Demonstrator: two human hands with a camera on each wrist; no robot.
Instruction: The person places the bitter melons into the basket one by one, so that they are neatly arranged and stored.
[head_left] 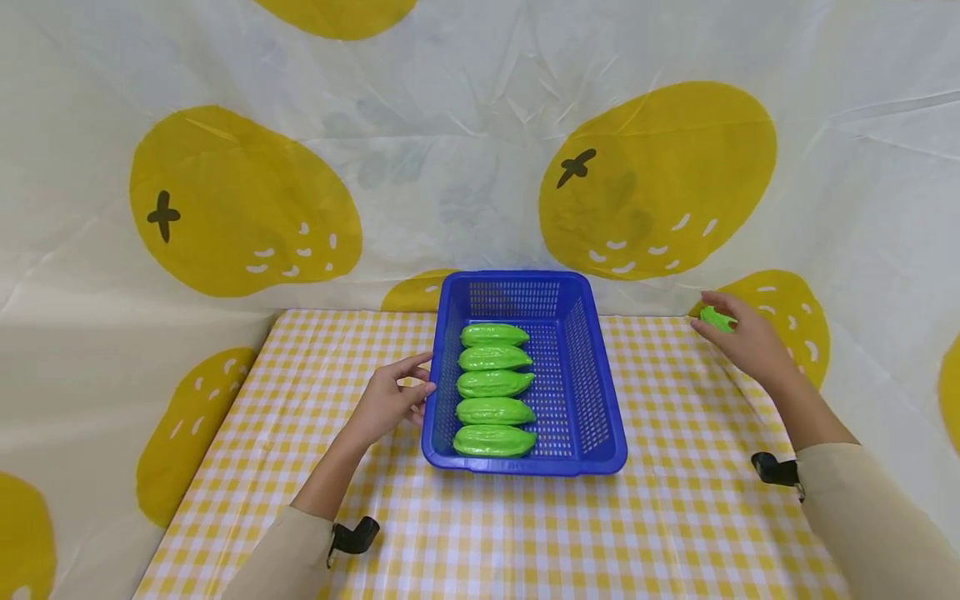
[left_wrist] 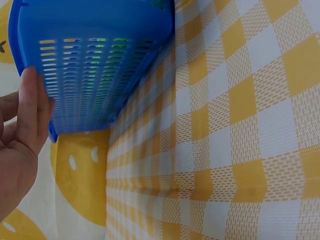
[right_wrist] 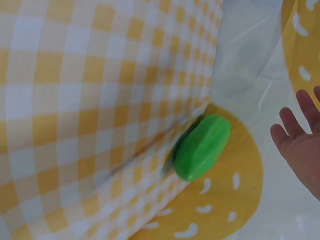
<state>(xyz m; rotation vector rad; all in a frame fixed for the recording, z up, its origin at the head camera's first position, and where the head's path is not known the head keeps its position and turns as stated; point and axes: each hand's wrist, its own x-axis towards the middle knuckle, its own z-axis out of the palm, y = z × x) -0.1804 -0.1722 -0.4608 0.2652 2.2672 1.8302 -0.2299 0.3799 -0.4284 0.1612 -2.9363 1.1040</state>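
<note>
My left hand [head_left: 384,402] touches the left side of a blue plastic basket [head_left: 617,417]. In the left wrist view its fairly straight fingers [left_wrist: 30,100] lie against the outer wall just under the rim. Several shiny green bitter melons [head_left: 495,384] lie in a column along the basket's left half, tips to the right. At the far right my right hand [head_left: 750,342] hovers by another green bitter melon [right_wrist: 202,147], partly hidden behind it in the head view. The right wrist view has the spread fingers [right_wrist: 292,125] apart from that bitter melon, which rests on the tablecloth.
A yellow-and-white checked cloth [head_left: 337,508] covers the table. Behind it hangs a pale curtain [head_left: 457,167] printed with large yellow fruit, meeting the table's back edge close to the basket and to the lone bitter melon. The right half of the basket shows its slotted floor.
</note>
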